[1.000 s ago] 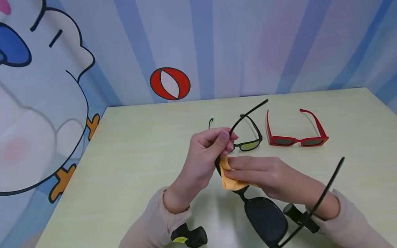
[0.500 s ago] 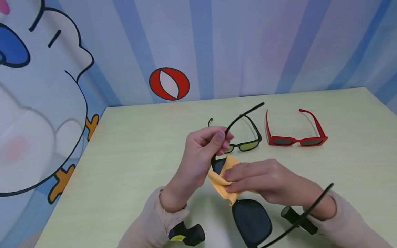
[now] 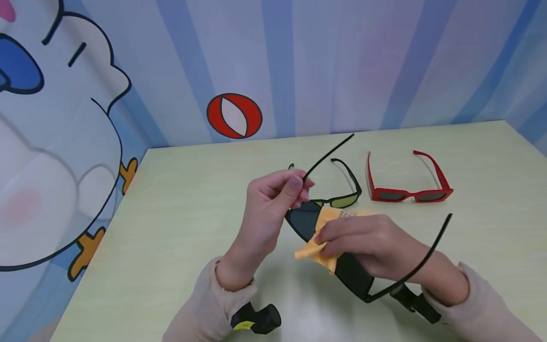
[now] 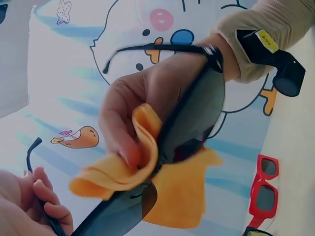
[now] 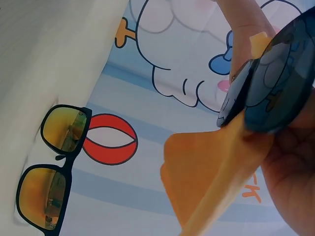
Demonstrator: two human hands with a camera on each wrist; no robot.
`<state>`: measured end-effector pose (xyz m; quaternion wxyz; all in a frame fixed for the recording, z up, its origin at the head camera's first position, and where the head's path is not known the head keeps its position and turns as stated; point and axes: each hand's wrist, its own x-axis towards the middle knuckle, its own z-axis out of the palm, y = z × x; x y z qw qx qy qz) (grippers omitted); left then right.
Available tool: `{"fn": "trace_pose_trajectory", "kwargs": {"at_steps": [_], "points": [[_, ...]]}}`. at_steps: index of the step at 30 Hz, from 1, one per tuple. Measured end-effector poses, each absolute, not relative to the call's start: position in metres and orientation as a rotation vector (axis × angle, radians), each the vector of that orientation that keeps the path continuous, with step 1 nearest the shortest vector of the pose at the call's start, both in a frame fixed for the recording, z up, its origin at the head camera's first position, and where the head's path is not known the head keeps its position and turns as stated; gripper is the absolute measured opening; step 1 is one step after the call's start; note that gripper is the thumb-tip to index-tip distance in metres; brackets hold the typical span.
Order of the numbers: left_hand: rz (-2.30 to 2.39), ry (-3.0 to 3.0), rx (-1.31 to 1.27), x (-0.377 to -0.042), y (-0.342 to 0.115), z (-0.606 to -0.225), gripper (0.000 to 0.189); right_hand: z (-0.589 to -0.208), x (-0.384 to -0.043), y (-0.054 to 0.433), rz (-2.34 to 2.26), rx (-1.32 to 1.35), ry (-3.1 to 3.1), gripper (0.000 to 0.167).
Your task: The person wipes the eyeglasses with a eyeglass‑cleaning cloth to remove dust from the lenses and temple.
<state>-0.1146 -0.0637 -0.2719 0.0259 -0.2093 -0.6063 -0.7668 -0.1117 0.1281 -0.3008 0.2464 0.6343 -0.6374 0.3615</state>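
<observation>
Evidently for steadiness, the left grip (image 3: pixel 273 204) pinches the black glasses (image 3: pixel 353 275) by one temple (image 3: pixel 328 155), left of the red glasses (image 3: pixel 410 194), above the bench (image 3: pixel 192 204); the right grip (image 3: pixel 372 244) pinches the cloth (image 3: pixel 325 221) folded around them, likely to wipe both faces

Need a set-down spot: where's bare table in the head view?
Biggest: table left of the left hand, out to the backdrop. Smaller: right of the red glasses, beyond the right sleeve. Crowded: centre, with right hand, dark sunglasses, orange cloth, green-lensed glasses.
</observation>
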Motion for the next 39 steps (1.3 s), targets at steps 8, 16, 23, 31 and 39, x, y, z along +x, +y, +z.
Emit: {"fn": "trace_pose_trajectory", "kwargs": {"at_steps": [8, 16, 23, 31, 39], "points": [[-2.318, -1.889, -0.717, -0.115, -0.065, -0.273, 0.024, -0.305, -0.111, 0.130, 0.841, 1.525, -1.895, 0.033], [-2.347, -1.883, -0.807, -0.113, -0.065, -0.274, 0.040, -0.304, -0.110, 0.136, 0.893, 1.452, -2.071, 0.035], [-2.373, -1.850, -0.901, -0.111, -0.063, -0.276, 0.064, -0.307, -0.113, 0.138, 0.879, 1.457, -2.035, 0.033], [-2.398, -1.826, -1.017, -0.112, -0.059, -0.278, 0.067, -0.308, -0.116, 0.140, 0.924, 1.487, -2.004, 0.031], [-2.422, -1.871, -1.129, -0.111, -0.057, -0.283, 0.046, -0.314, -0.119, 0.139, 0.969, 1.551, -1.959, 0.032]]}}
